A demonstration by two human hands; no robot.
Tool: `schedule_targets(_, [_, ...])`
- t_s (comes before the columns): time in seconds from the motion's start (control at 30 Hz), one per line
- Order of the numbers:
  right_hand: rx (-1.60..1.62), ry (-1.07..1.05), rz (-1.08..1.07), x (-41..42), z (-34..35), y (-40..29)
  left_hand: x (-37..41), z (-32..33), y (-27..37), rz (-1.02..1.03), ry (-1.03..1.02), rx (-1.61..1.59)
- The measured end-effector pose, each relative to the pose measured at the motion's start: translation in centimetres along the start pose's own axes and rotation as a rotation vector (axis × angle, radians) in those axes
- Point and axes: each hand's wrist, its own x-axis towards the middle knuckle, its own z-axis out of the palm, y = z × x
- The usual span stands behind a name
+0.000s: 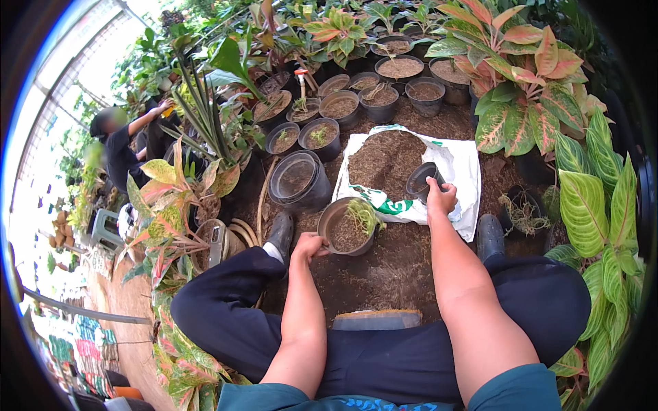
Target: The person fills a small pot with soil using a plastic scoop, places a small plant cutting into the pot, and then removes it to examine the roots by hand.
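My left hand (311, 245) grips the rim of a black plastic plant pot (333, 226) that stands in front of me. Brown potting mix fills this pot, and a small clump of green seedlings (362, 216) leans over its right side. In my right hand (441, 197) is a smaller black pot (420, 177), held tilted by its rim with the thumb inside. It is over the right side of an opened white sack (462, 159) with green print. Loose brown potting mix (385, 156) lies heaped in the sack's opening.
Stacked empty black pots (300, 177) stand left of the sack. Several soil-filled pots (339, 105) line the back. Leafy aglaonema plants (529, 92) crowd both sides. A pot with wilted stems (524, 210) is by my right shoe (490, 239). Another person (123, 149) sits at far left.
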Motion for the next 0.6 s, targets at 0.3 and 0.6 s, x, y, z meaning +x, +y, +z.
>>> schedule_targets(0.3, [-0.322, -0.037, -0.176, 2.7, -0.8, 1.0, -0.3, 3.9, 1.6, -0.082, -0.235, 0.226])
schedule_targets(0.6, [-0.378, -0.056, -0.31, 3.8, 2.1, 1.7, -1.3, 6.5, 4.6, 0.409, 0.146, 0.022])
